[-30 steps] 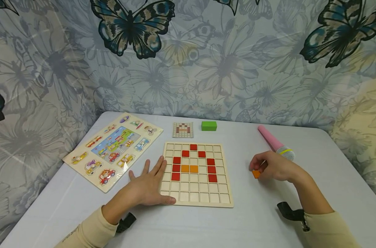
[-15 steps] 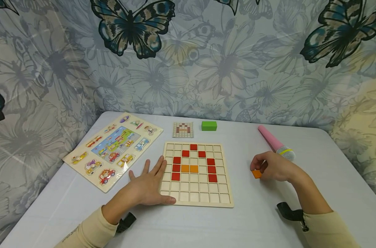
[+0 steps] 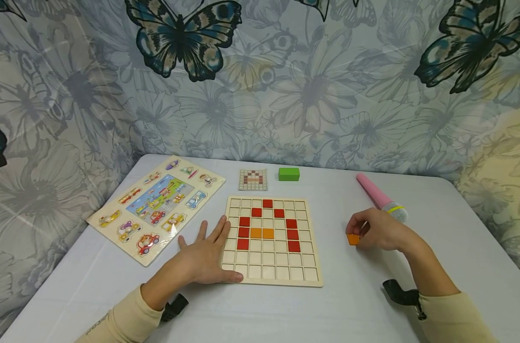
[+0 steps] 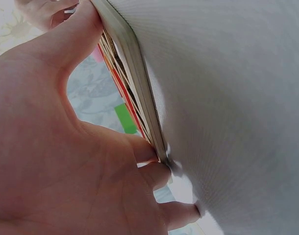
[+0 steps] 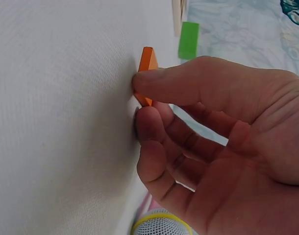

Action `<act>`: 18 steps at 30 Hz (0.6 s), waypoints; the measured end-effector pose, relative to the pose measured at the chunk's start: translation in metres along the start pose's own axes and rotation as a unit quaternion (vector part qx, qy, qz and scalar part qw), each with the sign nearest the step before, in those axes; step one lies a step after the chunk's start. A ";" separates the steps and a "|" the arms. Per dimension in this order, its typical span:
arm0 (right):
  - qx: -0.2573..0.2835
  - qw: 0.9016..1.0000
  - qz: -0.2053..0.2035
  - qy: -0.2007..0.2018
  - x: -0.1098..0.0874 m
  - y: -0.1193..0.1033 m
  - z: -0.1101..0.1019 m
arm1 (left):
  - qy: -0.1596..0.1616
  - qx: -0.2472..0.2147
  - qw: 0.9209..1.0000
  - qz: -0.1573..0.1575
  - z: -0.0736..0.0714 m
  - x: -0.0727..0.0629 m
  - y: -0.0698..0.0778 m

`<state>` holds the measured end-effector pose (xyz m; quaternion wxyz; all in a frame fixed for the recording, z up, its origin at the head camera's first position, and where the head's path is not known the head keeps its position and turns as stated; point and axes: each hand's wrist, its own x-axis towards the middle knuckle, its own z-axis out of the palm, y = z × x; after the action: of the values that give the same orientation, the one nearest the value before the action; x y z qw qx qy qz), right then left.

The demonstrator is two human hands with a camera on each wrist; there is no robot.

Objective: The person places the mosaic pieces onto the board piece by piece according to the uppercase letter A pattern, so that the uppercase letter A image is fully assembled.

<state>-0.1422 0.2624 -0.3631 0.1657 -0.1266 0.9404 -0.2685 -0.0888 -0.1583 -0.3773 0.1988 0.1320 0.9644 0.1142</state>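
A wooden grid board [image 3: 287, 259] lies in the middle of the table, with several red tiles [image 3: 292, 234] and two orange tiles [image 3: 268, 233] in its cells. Spread flat at its left edge is my left hand [image 3: 206, 259], fingertips along the side and thumb over the near corner. In the left wrist view the board's edge [image 4: 144, 98] runs between thumb and fingers. Right of the board, my right hand [image 3: 377, 229] pinches a small orange tile [image 3: 352, 239] low over the tabletop. The right wrist view has this tile [image 5: 148, 59] tilted on edge between thumb and fingers.
A vehicle picture puzzle [image 3: 157, 214] lies at the left. Behind the grid board are a small pattern card [image 3: 253, 180] and a green block [image 3: 289, 174]. A pink toy microphone [image 3: 373, 190] lies beyond my right hand. Patterned cloth [image 3: 260, 95] hangs behind the table.
The orange tile has turned a little between my right fingers, showing a different face. My left hand and the grid board have stayed put.
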 end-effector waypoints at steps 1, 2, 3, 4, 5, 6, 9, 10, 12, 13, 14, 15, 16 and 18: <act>-0.002 1.000 -0.001 0.002 0.000 0.000 0.000 | 0.000 0.000 1.000 0.000 0.000 0.000 0.000; -0.004 1.000 -0.001 0.004 0.000 0.000 0.000 | -0.001 0.000 1.000 0.000 0.000 0.000 0.000; -0.005 1.000 -0.002 0.005 0.000 0.000 0.001 | -0.001 0.000 1.000 0.000 0.000 0.000 0.000; -0.007 1.000 -0.002 0.006 0.000 0.000 0.001 | -0.002 0.000 1.000 0.000 0.000 0.000 0.000; -0.008 1.000 -0.003 0.007 0.000 -0.001 0.001 | -0.002 -0.001 1.000 0.000 0.000 0.000 0.000; -0.008 1.000 -0.003 0.008 0.000 -0.001 0.001 | -0.002 -0.001 1.000 0.001 0.000 0.000 0.000; -0.006 1.000 -0.003 0.008 0.000 -0.001 0.000 | -0.002 0.000 1.000 0.001 0.000 0.000 0.000; -0.004 1.000 -0.002 0.007 0.000 -0.001 0.000 | -0.001 0.000 1.000 0.001 0.000 0.000 0.000; -0.001 1.000 -0.002 0.004 0.000 -0.001 -0.001 | -0.001 0.001 1.000 0.001 0.000 0.000 -0.001; 0.001 1.000 -0.002 0.003 0.000 -0.001 -0.001 | -0.001 0.001 1.000 0.001 0.000 0.000 -0.001; 0.002 1.000 -0.001 0.002 0.000 -0.001 -0.002 | -0.001 0.001 1.000 0.001 0.000 0.000 -0.001; 0.002 1.000 -0.001 0.002 0.000 -0.001 -0.002 | -0.001 0.001 1.000 0.000 0.000 0.000 -0.001; 0.002 1.000 0.002 0.002 0.000 -0.001 -0.002 | 0.000 0.001 1.000 0.001 0.000 0.000 -0.001; 0.001 1.000 0.004 0.003 0.000 -0.002 -0.002 | 0.000 0.000 1.000 0.000 0.000 0.000 -0.001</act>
<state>-0.1428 0.2622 -0.3602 0.1644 -0.1215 0.9411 -0.2695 -0.0888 -0.1588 -0.3776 0.1985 0.1322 0.9644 0.1143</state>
